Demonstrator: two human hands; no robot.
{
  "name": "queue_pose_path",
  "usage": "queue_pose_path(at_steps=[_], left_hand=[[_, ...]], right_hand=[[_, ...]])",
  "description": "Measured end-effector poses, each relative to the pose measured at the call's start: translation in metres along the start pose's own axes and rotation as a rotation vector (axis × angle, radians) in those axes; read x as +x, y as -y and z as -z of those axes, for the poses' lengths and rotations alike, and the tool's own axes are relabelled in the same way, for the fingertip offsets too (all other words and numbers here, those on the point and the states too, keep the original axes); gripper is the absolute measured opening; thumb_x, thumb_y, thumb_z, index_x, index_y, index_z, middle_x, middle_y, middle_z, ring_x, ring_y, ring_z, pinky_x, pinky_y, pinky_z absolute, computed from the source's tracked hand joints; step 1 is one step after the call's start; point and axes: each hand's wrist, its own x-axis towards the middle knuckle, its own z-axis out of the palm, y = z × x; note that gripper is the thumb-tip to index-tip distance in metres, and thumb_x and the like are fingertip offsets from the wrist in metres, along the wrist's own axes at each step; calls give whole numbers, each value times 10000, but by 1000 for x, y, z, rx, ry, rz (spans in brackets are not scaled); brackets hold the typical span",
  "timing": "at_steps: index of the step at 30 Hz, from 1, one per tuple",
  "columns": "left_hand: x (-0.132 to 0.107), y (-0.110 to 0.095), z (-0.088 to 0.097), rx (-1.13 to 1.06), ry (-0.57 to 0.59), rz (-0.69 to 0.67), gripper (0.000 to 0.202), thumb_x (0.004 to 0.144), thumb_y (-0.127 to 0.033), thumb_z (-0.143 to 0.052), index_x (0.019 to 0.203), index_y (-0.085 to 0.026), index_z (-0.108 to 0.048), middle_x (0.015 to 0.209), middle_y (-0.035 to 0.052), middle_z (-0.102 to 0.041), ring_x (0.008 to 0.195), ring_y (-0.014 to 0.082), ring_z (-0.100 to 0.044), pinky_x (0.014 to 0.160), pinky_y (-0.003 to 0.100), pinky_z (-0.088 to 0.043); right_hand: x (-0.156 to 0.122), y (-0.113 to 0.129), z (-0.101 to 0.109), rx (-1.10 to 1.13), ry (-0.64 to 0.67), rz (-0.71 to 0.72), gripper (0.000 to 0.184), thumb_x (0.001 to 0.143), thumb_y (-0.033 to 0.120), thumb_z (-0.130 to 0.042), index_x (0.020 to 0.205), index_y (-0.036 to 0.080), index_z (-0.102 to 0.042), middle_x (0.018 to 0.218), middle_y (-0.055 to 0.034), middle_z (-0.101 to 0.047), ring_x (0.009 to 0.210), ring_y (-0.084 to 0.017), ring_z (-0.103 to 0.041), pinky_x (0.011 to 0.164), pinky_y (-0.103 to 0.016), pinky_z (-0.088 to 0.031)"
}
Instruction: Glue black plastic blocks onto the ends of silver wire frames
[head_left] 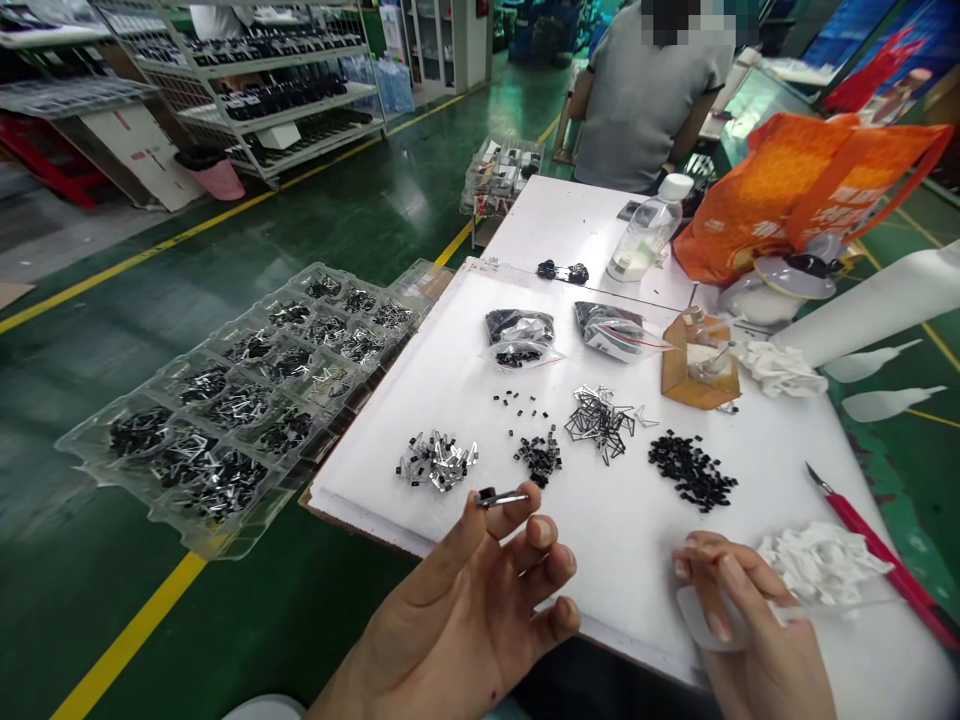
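Observation:
My left hand (457, 610) pinches a small metal strip with a black end (496, 497) between thumb and forefinger, just above the near edge of a white foam board (480, 500). My right hand (750, 625) is closed on a translucent flat plastic piece (709, 620) with a thin stem running right. Nearest to it lie crumpled white tissue (821, 565) and a red craft knife (877, 555). On the board are a heap of silver clips (437, 462), small black parts (540, 460), bent wire frames (600, 420) and a pile of black pieces (691, 470).
Two plastic bags of parts (519, 335) lie at the board's far side, by a wooden stand (700, 365). A compartmented clear tray of parts (225, 400) is on the left. Beyond stand a water bottle (649, 230), an orange bag (795, 190), a seated person in grey (645, 100) and shelving (262, 100).

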Motion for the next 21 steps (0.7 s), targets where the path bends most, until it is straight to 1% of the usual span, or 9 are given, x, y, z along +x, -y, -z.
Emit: queue_pose_path(at_steps=[4, 7, 9, 11, 12, 14, 16, 19, 21], left_hand=[[-1, 3, -2, 2, -11, -5, 371, 703, -307, -975, 983, -180, -766, 853, -13, -722, 882, 139, -735, 817, 289, -541], [-2, 7, 2, 97, -46, -61, 398, 716, -456, -945, 999, -233, -776, 876, -23, -701, 884, 119, -726, 813, 266, -550], [0, 5, 10, 472, -147, -251, 494, 789, -692, -778, 1063, -281, -779, 908, -1, -695, 895, 143, -724, 784, 277, -570], [5, -3, 21, 1105, -310, -587, 687, 866, -844, -501, 1131, -273, -773, 926, 59, -708, 899, 218, -725, 746, 343, -596], [8, -10, 27, 1272, -371, -691, 672, 853, -827, -546, 1115, -255, -782, 945, 87, -718, 922, 265, -715, 782, 403, -600], [15, -27, 39, 1429, -482, -849, 441, 828, -638, -754, 1086, -282, -787, 1082, 89, -712, 1068, 302, -657, 944, 457, -551], [21, -44, 50, 1581, -605, -1033, 294, 856, -485, -774, 1092, -309, -786, 1253, 83, -667, 1316, 342, -506, 1134, 513, -413], [22, -64, 61, 1781, -709, -1160, 225, 880, -396, -737, 1083, -310, -782, 1315, 87, -645, 1391, 374, -439, 1183, 585, -347], [19, -70, 64, 1894, -720, -1191, 236, 911, -368, -703, 1131, -308, -762, 1343, 90, -635, 1400, 370, -459, 1201, 599, -329]], right_hand=[[-1, 0, 0, -6, 28, -2, 344, 635, 509, -944, 798, 263, -766, 700, 19, -625, 861, -165, -584, 860, -257, -479], [-1, 1, 0, -6, 30, 6, 327, 651, 497, -939, 795, 262, -764, 732, 15, -644, 857, -161, -581, 841, -255, -482], [-1, 1, -1, -4, 24, 16, 326, 647, 492, -943, 789, 261, -763, 804, 12, -676, 857, -156, -582, 828, -255, -485], [-1, 1, -1, -5, 21, 19, 325, 645, 488, -947, 795, 263, -767, 855, 14, -695, 839, -146, -575, 826, -256, -488], [-1, 1, -2, -3, 18, 21, 327, 644, 490, -948, 795, 263, -768, 876, 16, -703, 826, -140, -570, 830, -256, -488], [-1, 0, -1, 3, 10, 26, 336, 635, 495, -952, 794, 262, -770, 906, 19, -716, 800, -129, -558, 839, -256, -488], [-1, -1, -1, 10, 6, 27, 347, 621, 501, -957, 791, 262, -771, 905, 19, -723, 804, -130, -563, 847, -258, -484], [-1, -1, 0, 13, 16, 18, 347, 614, 500, -960, 787, 265, -771, 864, 13, -722, 842, -147, -584, 856, -270, -476], [-1, -1, -1, 10, 28, 18, 336, 627, 501, -953, 786, 269, -771, 816, 12, -711, 852, -159, -592, 870, -285, -469]])
